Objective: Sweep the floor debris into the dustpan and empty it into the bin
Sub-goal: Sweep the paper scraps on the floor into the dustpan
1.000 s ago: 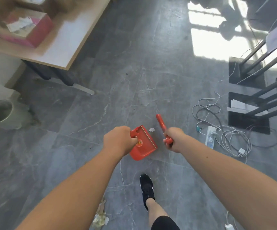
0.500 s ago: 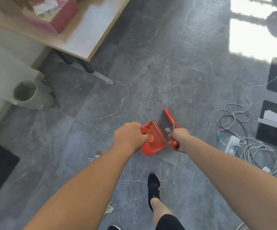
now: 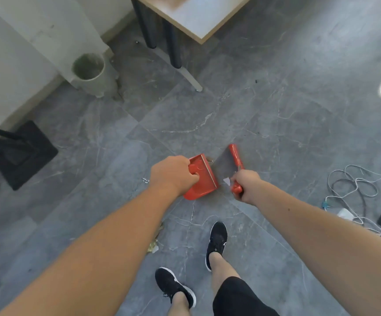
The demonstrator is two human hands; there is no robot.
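My left hand (image 3: 173, 173) has its fingers curled tight round the handle of the red dustpan (image 3: 204, 179), held low over the grey tiled floor (image 3: 276, 110) ahead of my shoes. My right hand (image 3: 245, 183) is clamped on the red hand brush (image 3: 236, 157), whose far end points away from me. A small white paper scrap (image 3: 226, 180) lies between pan and brush, yellowish crumbs (image 3: 153, 246) lie beside my left forearm, and the round bin (image 3: 88, 69) stands well apart against the wall, near the table leg (image 3: 173, 42).
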